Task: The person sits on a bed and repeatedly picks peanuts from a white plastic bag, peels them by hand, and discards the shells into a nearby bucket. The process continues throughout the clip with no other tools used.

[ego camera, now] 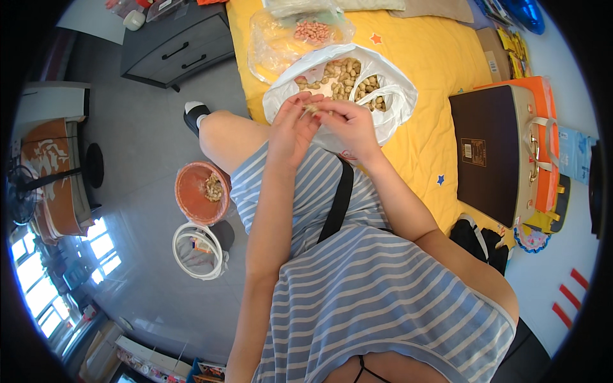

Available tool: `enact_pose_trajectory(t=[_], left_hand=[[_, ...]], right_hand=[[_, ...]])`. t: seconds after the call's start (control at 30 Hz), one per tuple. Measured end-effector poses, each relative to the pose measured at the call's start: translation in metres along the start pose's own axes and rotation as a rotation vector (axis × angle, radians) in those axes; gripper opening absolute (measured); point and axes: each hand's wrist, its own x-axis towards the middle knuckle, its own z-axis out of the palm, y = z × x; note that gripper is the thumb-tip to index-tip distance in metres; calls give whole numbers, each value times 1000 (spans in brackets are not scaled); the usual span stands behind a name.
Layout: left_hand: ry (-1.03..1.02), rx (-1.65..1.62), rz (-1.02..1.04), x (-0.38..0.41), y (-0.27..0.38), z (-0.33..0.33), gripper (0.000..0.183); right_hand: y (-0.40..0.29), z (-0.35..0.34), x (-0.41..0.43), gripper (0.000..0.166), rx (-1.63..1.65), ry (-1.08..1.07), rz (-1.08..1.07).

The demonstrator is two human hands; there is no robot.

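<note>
Both my hands meet over the near edge of a white plastic bag [402, 107] that holds unshelled peanuts [346, 79]. Between the fingertips is a peanut shell [312, 109]; whether a kernel is inside cannot be told. My left hand [293, 127] is palm up with its fingers curled at the shell. My right hand [352, 125] pinches it from the other side. Beyond the white bag, shelled pink peanuts [311, 32] lie on a clear plastic bag [270, 45]. An orange bin [191, 201] on the floor at left contains empty peanut shells [213, 187].
The bags lie on a bed with a yellow sheet [421, 139]. A white-rimmed bin [179, 261] stands beside the orange one. A grey drawer cabinet [179, 50] is at upper left. A dark box with handles [483, 177] stands at right.
</note>
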Motion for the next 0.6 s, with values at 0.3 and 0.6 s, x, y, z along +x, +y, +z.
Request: enact_pose_trajectory(t=[0.3, 0.6], left_hand=[[85, -517, 109, -44, 55, -31, 22], [1273, 344, 451, -168, 175, -167, 45]], right_hand=[[31, -21, 46, 24, -504, -20, 203], [105, -3, 87, 13, -1214, -192, 147]])
